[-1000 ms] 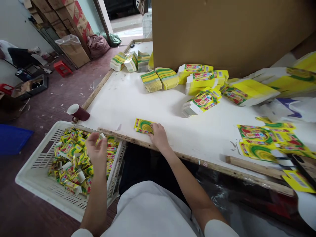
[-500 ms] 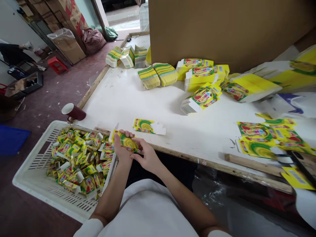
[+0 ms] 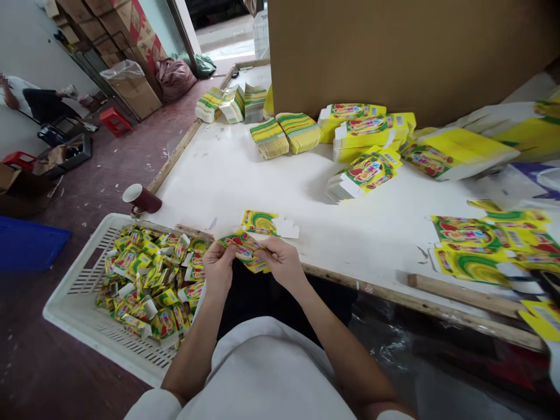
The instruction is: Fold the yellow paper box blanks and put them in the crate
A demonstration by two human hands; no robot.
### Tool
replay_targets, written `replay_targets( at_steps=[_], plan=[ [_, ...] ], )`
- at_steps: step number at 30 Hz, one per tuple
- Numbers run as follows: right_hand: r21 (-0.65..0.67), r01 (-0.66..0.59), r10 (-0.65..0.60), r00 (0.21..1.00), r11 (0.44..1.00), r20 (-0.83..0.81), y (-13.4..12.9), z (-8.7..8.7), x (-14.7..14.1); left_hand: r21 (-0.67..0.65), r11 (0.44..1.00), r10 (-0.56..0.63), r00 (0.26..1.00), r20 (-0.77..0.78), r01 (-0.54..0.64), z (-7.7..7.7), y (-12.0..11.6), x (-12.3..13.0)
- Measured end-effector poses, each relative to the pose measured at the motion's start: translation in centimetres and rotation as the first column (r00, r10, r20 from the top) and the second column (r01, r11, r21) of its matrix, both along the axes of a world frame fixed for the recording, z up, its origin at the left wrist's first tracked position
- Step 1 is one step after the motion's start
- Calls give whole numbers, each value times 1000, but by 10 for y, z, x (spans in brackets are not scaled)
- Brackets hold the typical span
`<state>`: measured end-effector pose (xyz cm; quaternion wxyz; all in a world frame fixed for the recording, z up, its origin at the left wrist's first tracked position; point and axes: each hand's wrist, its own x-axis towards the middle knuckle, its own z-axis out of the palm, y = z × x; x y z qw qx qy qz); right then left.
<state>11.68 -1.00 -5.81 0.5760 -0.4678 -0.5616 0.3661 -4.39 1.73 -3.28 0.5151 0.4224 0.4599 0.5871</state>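
Between my two hands, over the near table edge, is a small yellow-and-green printed carton (image 3: pixel 242 245). My left hand (image 3: pixel 219 265) pinches its left end with the thumb on top. At the other end my right hand (image 3: pixel 280 259) grips it, fingers closed. Whether the carton is flat or partly opened out is hard to tell. Just behind it a flat carton blank (image 3: pixel 262 222) with white flaps lies on the white table (image 3: pixel 210 175). Left of my left hand stands a white plastic basket (image 3: pixel 70 318) full of small cartons (image 3: pixel 149 274).
Stacks of flat blanks (image 3: pixel 300 131) and bundled cartons (image 3: pixel 365 172) stand along the back, before a large cardboard sheet (image 3: pixel 394 52). More blanks (image 3: pixel 459 233) lie at right by a wooden strip (image 3: pixel 464 294). A dark red mug (image 3: pixel 146 200) lies tipped at the left edge. A person (image 3: pixel 39 102) sits far left.
My hands have moved apart to opposite ends of the carton, which now shows its red-printed face instead of the green swirl. The view has shifted slightly left.
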Motion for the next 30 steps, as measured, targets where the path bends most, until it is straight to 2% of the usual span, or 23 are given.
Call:
replay_targets(
  at_steps=[3, 5, 7, 9, 10, 12, 13, 14, 15, 16, 18, 20, 23, 25, 28, 30],
  plan=[
    [75, 95, -109, 969, 993, 221, -1, 5, 12, 177, 978, -52, 951, -306, 111, 29, -1, -21],
    [128, 91, -134, 914, 988, 383, -4, 12, 16, 240, 945, -59, 837, -544, 223, 49, -1, -30],
    [162, -13, -67, 877, 987, 475, -9, 20, 13, 149, 911, -182, 698, -693, 386, 58, -1, -31],
    [191, -76, -24, 882, 979, 471, -15, 26, 8, 6, 870, -349, 623, -700, 494, 55, 1, -25],
    [206, -40, -53, 902, 978, 429, -18, 28, 5, -37, 866, -387, 622, -681, 499, 50, 1, -21],
    [179, 124, -170, 947, 976, 272, -21, 27, 0, -64, 896, -369, 658, -657, 439, 37, 0, -14],
    [121, 180, -199, 966, 976, 166, -21, 25, -1, -56, 912, -340, 672, -658, 407, 31, -1, -12],
    [39, 176, -177, 983, 984, 45, -21, 22, -2, -40, 918, -319, 674, -666, 395, 27, -3, -10],
    [-50, 101, -105, 991, 994, -85, -19, 19, -3, -21, 914, -311, 667, -677, 405, 23, -5, -8],
    [-129, -27, -2, 976, 991, -216, -17, 17, -4, 0, 904, -310, 658, -686, 427, 21, -6, -7],
    [-215, -266, 155, 892, 940, -425, -11, 13, -7, 56, 883, -296, 644, -706, 467, 18, -9, -5],
    [-254, -358, 191, 839, 898, -510, -7, 12, -10, 102, 866, -261, 618, -741, 489, 16, -10, -4],
    [-270, -354, 187, 849, 895, -494, -5, 12, -12, 100, 847, -236, 537, -810, 522, 12, -9, -3],
    [-250, -319, 197, 889, 914, -414, -8, 12, -11, 75, 841, -258, 520, -814, 535, 10, -8, -4],
    [-134, -270, 243, 952, 954, -187, -14, 11, -8, 49, 833, -336, 573, -747, 552, 9, -5, -6],
    [-58, -266, 264, 964, 962, -37, -17, 9, -8, 61, 826, -358, 605, -711, 560, 8, -2, -7]
  ],
)
